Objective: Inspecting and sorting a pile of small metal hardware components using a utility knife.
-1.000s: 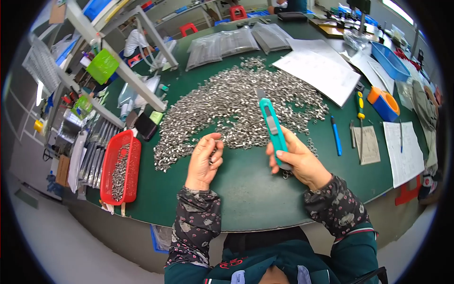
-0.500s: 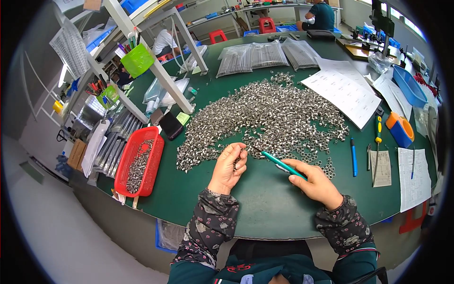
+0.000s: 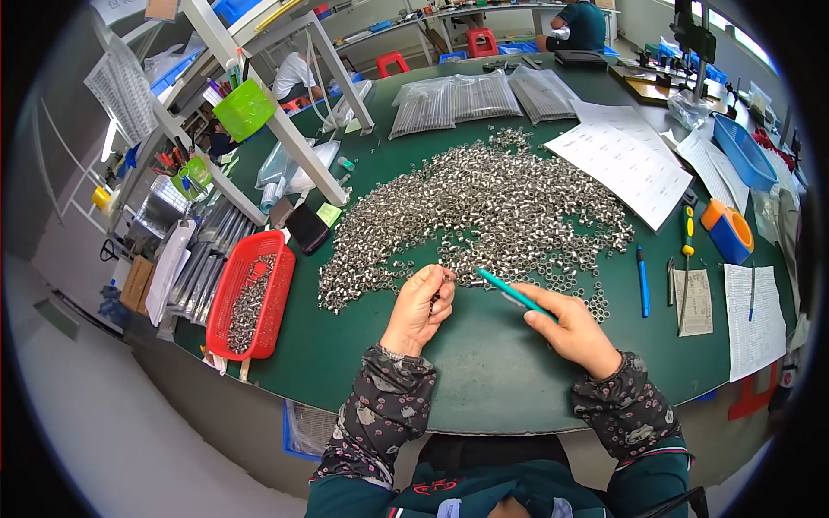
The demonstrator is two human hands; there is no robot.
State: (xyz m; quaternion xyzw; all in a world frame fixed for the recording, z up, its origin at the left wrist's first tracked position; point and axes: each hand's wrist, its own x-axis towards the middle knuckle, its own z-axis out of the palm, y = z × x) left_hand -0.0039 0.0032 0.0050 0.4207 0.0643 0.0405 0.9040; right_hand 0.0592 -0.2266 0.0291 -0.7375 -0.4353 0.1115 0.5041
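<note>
My left hand (image 3: 421,309) is closed, with its thumb and forefinger pinched on a small metal ring; more rings appear to sit within its curled fingers, partly hidden. A slim teal-handled tool (image 3: 501,285) lies in my right hand (image 3: 572,326), gripped like a pen, its front end angled toward the left fingertips and a little apart from them. The thin tip is hard to make out. Just beyond both hands spreads a wide pile of small shiny metal rings (image 3: 484,194) on the green tabletop (image 3: 492,371).
To the left stands a red basket (image 3: 278,298) part full of rings, near a black box (image 3: 306,229). Bagged tubes (image 3: 488,95) lie behind the pile. At right are papers (image 3: 626,168), a blue pen (image 3: 643,285), a yellow-handled screwdriver (image 3: 687,233) and an orange-blue tape dispenser (image 3: 730,233).
The teal tool's front end has drawn slightly back and to the right, away from my left fingertips. My left hand keeps its pinch almost in place. The view has shifted slightly.
</note>
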